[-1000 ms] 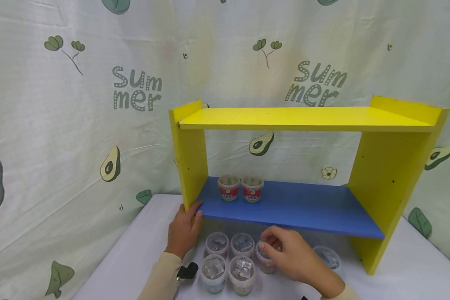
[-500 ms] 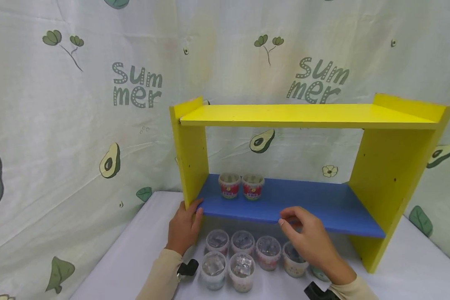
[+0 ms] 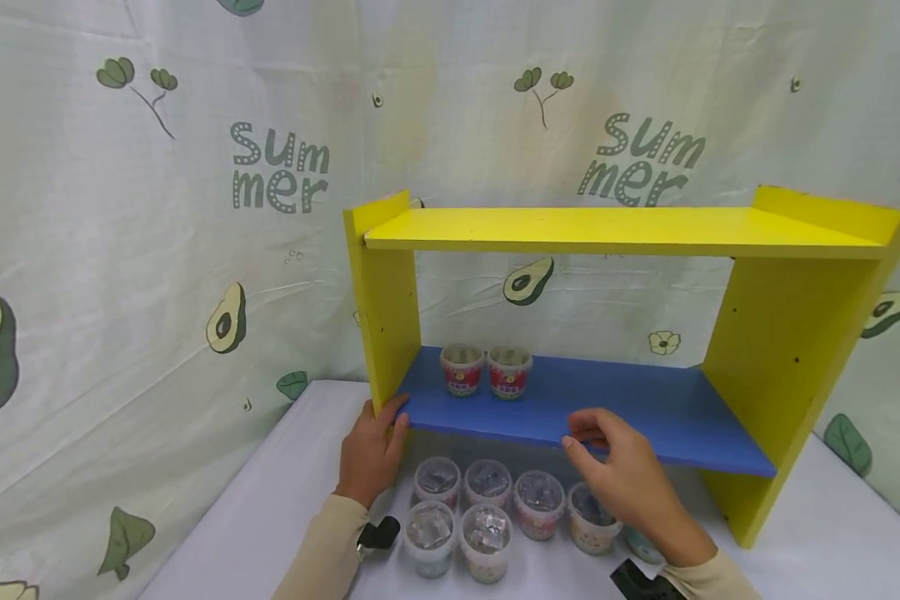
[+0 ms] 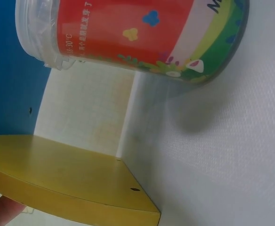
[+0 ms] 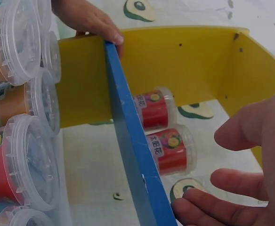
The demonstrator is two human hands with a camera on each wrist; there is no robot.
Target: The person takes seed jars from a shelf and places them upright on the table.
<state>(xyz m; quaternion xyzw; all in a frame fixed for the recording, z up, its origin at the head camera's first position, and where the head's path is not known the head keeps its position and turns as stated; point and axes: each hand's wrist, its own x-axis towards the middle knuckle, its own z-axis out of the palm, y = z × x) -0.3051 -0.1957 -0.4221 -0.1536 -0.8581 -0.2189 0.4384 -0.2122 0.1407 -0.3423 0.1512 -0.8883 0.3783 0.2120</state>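
Observation:
My left hand (image 3: 370, 454) grips the yellow left side panel (image 3: 385, 325) of a shelf unit, where it meets the front corner of the blue shelf (image 3: 607, 400). My right hand (image 3: 630, 475) hovers by that shelf's front edge. Its thumb and fingers are apart and loosely bent, with nothing between them in the right wrist view. Below it stands a lidded plastic tub (image 3: 591, 529). Two red-labelled tubs, one on the left (image 3: 462, 371) and one beside it (image 3: 510, 373), stand upright toward the left end of the blue shelf.
Several lidded tubs (image 3: 486, 542) stand close together on the white table (image 3: 262, 500) beneath the blue shelf. A greenish tub (image 3: 642, 546) is partly hidden by the right wrist. The yellow top board (image 3: 570, 229) spans above; a printed curtain (image 3: 157, 292) hangs behind.
My right hand has left a tub in the back row, rising to the right toward the blue shelf's front edge. That tub stays on the table. The left hand keeps its place.

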